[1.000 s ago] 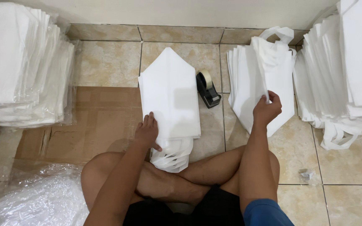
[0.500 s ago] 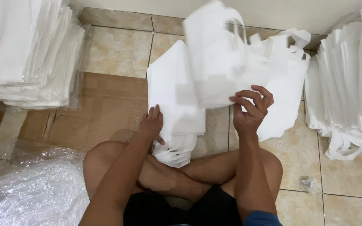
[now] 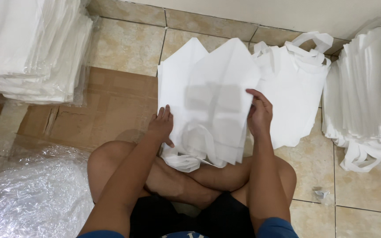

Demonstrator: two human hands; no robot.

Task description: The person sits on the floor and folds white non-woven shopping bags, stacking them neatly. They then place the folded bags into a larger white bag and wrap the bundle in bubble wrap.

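Now the right hand grips the edge of a white cloth bag with loop handles, fingers closed on it. That bag lies on a small pile of folded white bags on the tiled floor. The left hand rests flat on the pile, fingers open.

Left hand lies flat, palm down, fingers spread and pointing far, forearm running up from the near left. Right hand is raised a bit, thumb and fingers pinched closed, forearm nearly straight up from the near right. Legs crossed beneath both arms.
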